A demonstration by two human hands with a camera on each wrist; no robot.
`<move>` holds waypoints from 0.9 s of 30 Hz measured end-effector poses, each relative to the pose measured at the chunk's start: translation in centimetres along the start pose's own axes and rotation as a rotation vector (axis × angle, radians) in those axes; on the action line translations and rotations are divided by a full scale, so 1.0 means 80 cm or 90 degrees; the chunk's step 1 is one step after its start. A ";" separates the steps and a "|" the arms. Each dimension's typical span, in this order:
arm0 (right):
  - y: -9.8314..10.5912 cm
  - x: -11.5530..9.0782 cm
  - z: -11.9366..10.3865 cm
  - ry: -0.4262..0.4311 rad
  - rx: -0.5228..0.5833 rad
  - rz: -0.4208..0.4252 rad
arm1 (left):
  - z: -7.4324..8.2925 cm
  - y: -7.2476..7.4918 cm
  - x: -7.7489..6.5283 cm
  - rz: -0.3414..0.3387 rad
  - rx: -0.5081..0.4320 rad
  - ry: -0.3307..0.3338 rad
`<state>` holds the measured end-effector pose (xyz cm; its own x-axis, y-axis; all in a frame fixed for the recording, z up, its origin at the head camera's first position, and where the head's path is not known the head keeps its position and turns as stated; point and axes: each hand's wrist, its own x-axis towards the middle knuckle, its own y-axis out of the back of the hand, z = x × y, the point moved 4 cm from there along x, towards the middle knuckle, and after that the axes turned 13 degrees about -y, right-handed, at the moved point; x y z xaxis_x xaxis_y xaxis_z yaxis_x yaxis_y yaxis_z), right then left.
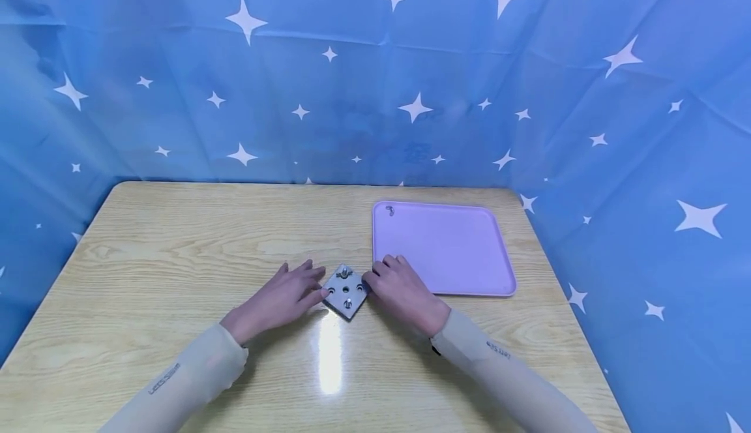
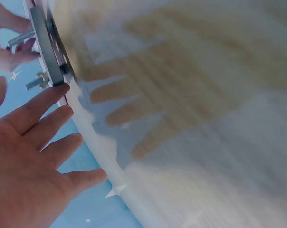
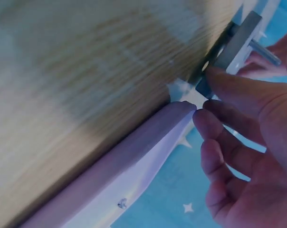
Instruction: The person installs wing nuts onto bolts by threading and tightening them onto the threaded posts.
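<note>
A square metal plate (image 1: 338,299) lies corner-on on the wooden table, with several holes in it. Two bolts stick up through it: the far bolt (image 1: 345,270) carries a wing nut (image 2: 42,79), while the near bolt (image 1: 348,303) shows a bare shank. My right hand (image 1: 405,295) pinches the plate's right corner between thumb and forefinger, its other fingers curled in. My left hand (image 1: 287,297) is at the left corner, fingers spread and fairly straight, thumb right at the plate's edge. A small metal piece like a wing nut (image 1: 390,210) lies in the purple tray (image 1: 446,247).
The tray stands just right of the plate, its near left corner close to my right hand. A blue curtain (image 1: 352,94) with white stars hangs behind the table (image 1: 193,244) and along its sides. Light reflects off the tabletop in front of the plate.
</note>
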<state>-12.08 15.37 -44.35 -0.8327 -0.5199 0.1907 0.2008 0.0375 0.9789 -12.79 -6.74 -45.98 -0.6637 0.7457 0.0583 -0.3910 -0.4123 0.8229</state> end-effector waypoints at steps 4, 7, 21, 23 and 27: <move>-0.001 0.013 -0.002 0.007 -0.014 -0.040 | 0.002 -0.002 -0.012 0.000 -0.001 -0.021; -0.002 0.023 -0.004 0.016 -0.020 -0.062 | 0.002 -0.004 -0.018 0.004 -0.008 -0.026; 0.008 -0.007 -0.009 -0.060 0.243 -0.112 | -0.003 0.001 0.012 -0.023 0.001 0.016; 0.004 -0.016 -0.018 -0.084 0.295 -0.131 | -0.005 -0.001 0.018 -0.035 -0.004 0.015; -0.007 -0.027 -0.031 -0.128 0.311 -0.147 | -0.008 -0.005 0.025 -0.048 -0.024 0.021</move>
<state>-9.12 14.37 -45.46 -0.9178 -0.3909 -0.0692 -0.2204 0.3570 0.9077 -14.35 -5.38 -46.56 -0.6516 0.7582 -0.0228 -0.4640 -0.3746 0.8027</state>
